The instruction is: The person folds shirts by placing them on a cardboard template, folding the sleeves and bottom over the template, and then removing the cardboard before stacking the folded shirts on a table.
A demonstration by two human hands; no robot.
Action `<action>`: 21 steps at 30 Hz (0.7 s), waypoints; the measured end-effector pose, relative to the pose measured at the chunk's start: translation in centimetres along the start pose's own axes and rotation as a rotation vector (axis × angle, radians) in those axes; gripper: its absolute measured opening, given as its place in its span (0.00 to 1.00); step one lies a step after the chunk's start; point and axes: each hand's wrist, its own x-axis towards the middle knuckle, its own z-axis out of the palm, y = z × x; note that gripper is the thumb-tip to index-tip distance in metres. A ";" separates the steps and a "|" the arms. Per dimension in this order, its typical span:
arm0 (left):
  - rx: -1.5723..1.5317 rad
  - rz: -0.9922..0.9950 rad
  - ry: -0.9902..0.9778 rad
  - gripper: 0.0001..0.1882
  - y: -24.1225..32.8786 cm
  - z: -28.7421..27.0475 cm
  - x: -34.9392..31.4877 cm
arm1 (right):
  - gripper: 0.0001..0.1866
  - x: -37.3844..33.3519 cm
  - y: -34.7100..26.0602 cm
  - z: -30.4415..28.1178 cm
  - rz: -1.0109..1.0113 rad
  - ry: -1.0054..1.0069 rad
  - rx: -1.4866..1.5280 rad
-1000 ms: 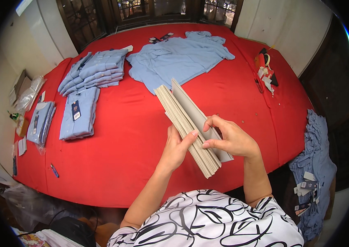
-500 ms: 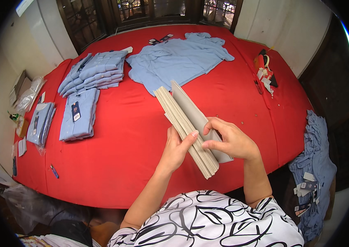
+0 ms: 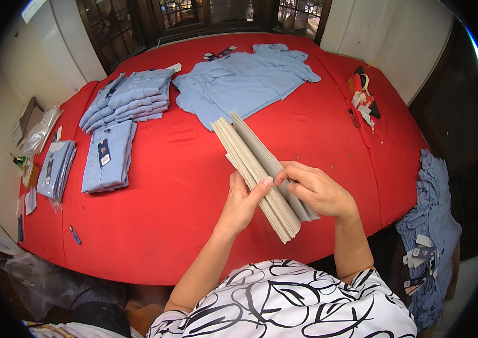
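Observation:
My left hand [image 3: 243,204] is wrapped round a thick stack of pale grey cardboard sheets [image 3: 244,158], its thumb lying along the upper edges. The stack is tilted, held above the red-covered table. On its right side a few sheets [image 3: 258,146] lean apart from the rest, leaving a narrow gap. My right hand [image 3: 319,191] has its fingers curled in at these parted sheets, closed on their edge; its thumb is partly hidden. Beyond the stack a light blue shirt [image 3: 244,79] lies spread out with dark tags by its collar.
Folded blue shirts [image 3: 137,96] are piled at the far left, with a tagged folded shirt [image 3: 108,156] in front. Bagged shirts [image 3: 57,166] and a small blue cutter [image 3: 75,235] lie further left. Tape and scraps [image 3: 365,101] sit far right; more shirts [image 3: 433,225] hang at the right edge.
The fingers of my right hand have curled inward to the sheet edges, and its thumb has drawn back. The parted sheets have shifted slightly toward the main stack. My left hand keeps its hold.

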 end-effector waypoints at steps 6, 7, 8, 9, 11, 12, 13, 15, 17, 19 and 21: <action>0.007 0.000 0.003 0.33 -0.1 0.0 0.1 | 0.19 -0.3 -0.2 0.0 0.033 -0.002 -0.092; -0.001 0.001 0.003 0.33 -0.1 0.0 0.1 | 0.20 -0.3 -0.2 -0.1 0.043 -0.004 -0.081; -0.009 0.002 0.002 0.32 -0.1 0.0 0.1 | 0.20 -0.3 -0.2 -0.1 0.043 -0.006 -0.079; -0.018 0.003 0.002 0.32 -0.1 0.0 0.1 | 0.20 -0.2 -0.2 -0.1 0.042 -0.008 -0.077; -0.017 -0.001 0.016 0.32 -0.1 0.1 0.0 | 0.19 -0.2 -0.3 -0.1 0.044 -0.016 -0.078; -0.017 -0.003 0.023 0.31 -0.1 0.1 0.0 | 0.19 -0.2 -0.4 -0.2 0.047 -0.021 -0.081; -0.020 -0.001 0.024 0.31 -0.1 0.1 -0.1 | 0.18 -0.3 -0.4 -0.2 0.049 -0.027 -0.085; -0.025 0.001 0.026 0.31 -0.2 0.0 -0.1 | 0.17 -0.3 -0.4 -0.2 0.027 -0.031 -0.049; -0.017 0.005 0.021 0.31 -0.1 0.0 -0.2 | 0.16 -0.3 -0.3 -0.1 0.017 -0.019 0.003; -0.010 -0.001 0.019 0.32 -0.2 -0.1 -0.1 | 0.15 -0.2 0.0 0.2 0.020 0.010 0.072; 0.000 -0.017 0.018 0.32 -0.5 -0.1 0.0 | 0.16 -0.3 0.4 0.0 -0.052 0.005 0.002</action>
